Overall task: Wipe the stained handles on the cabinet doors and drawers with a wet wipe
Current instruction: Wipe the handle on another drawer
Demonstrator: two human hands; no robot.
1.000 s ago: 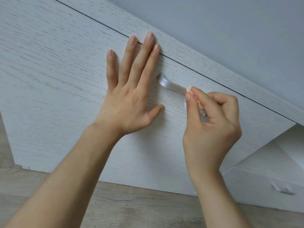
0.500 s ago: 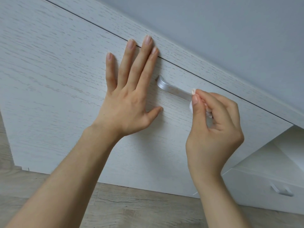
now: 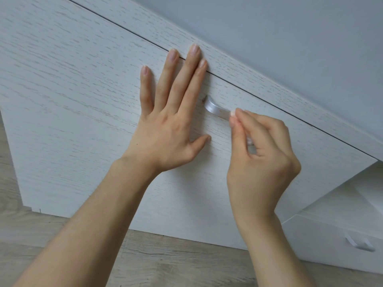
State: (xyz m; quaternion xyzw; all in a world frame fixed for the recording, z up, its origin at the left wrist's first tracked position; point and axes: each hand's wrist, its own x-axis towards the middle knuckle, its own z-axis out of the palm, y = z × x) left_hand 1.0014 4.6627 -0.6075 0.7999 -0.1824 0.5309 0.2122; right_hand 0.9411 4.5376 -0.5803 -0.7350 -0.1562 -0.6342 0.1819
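Silver handle [image 3: 215,109] sits high on the white cabinet door [image 3: 83,100], with small brown spots on it. Right hand [image 3: 263,162] pinches a wet wipe [image 3: 249,140] around the handle, fingers curled tight. Left hand [image 3: 165,131] lies flat on the door, fingers straight

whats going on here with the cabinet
A person is cleaning a silver handle on a white wood-grain cabinet front. The left hand lies flat against the panel beside the handle, bracing it. The right hand pinches the handle, with a bit of white wipe just showing between its fingers. Another handle sits on a lower drawer, untouched.
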